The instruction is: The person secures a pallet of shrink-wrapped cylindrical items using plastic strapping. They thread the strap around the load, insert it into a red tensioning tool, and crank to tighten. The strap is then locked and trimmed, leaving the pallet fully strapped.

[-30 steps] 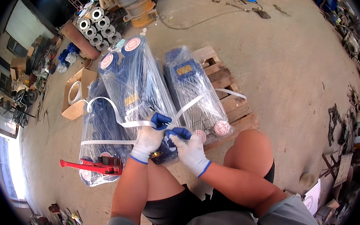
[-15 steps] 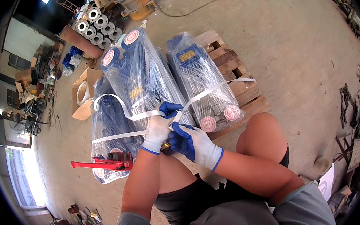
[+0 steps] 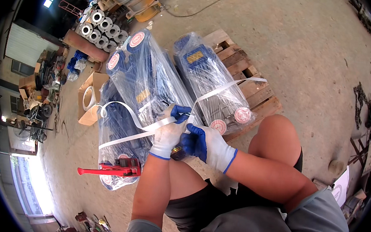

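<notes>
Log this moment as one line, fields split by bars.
left hand: holds strap | right hand: at strap, grip unclear | strap: crosses rightmost bundle | red tool: on leftmost bundle

Left grip point(image 3: 169, 131) just beside right grip point(image 3: 214, 147), both curled.

- White strap point(image 3: 218, 90): section between gloved left hand point(image 3: 169, 132) and gloved right hand point(image 3: 213, 145) hidden by fingers; right fingertips' contact with strap unclear.
- Wooden pallet point(image 3: 257, 95): left portion hidden beneath film-wrapped blue units point(image 3: 153, 76).
- Yellow nameplate point(image 3: 195, 57): markings too small.
- Hose point(image 3: 202, 15): cut off by upper edge.
- Doorway point(image 3: 32, 182): detail lost in glare.
</notes>
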`<state>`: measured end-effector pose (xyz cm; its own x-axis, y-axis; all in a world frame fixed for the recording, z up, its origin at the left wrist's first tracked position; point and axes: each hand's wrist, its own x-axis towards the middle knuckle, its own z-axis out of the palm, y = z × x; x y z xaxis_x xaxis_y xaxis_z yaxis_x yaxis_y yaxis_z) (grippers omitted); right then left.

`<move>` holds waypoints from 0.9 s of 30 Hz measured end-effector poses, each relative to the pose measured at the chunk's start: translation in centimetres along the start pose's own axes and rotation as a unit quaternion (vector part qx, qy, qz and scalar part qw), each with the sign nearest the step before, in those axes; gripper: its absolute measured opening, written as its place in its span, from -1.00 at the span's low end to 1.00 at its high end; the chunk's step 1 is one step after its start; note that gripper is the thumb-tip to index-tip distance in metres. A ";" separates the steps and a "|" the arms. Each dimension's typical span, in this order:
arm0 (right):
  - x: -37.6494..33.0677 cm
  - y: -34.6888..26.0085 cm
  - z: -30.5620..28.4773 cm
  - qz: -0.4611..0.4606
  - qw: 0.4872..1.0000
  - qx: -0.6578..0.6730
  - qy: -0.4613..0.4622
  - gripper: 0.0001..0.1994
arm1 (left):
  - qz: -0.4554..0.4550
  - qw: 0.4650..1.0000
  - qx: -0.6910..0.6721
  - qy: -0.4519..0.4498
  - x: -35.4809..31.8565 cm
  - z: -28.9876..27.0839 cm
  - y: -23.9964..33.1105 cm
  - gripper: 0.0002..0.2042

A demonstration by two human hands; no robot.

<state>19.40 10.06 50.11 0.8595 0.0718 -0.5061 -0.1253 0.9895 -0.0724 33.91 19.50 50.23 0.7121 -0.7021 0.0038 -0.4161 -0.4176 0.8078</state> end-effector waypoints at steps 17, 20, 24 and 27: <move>-0.4 -1.9 0.9 -0.048 0.989 -0.133 0.052 -0.76 | 0.040 0.997 -0.064 0.006 -0.2 -0.5 1.6 -0.65; 0.7 -1.5 0.0 -0.109 0.980 -0.153 0.072 -0.78 | 0.017 0.996 -0.084 -0.031 -0.6 -0.9 2.7 -0.58; 0.9 -1.4 0.2 -0.215 0.926 -0.269 0.156 -0.83 | 0.009 0.995 -0.091 -0.042 -0.6 -0.7 3.3 -0.59; 2.6 -0.9 -0.3 -0.448 0.774 -0.427 0.133 -0.73 | 0.022 0.992 -0.115 -0.041 -0.5 -1.0 1.8 -0.59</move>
<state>21.61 9.32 48.64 0.6729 -0.7359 -0.0756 0.0818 0.1757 -0.9810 33.37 19.68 52.30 0.6435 -0.7654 0.0014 -0.2983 -0.2491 0.9214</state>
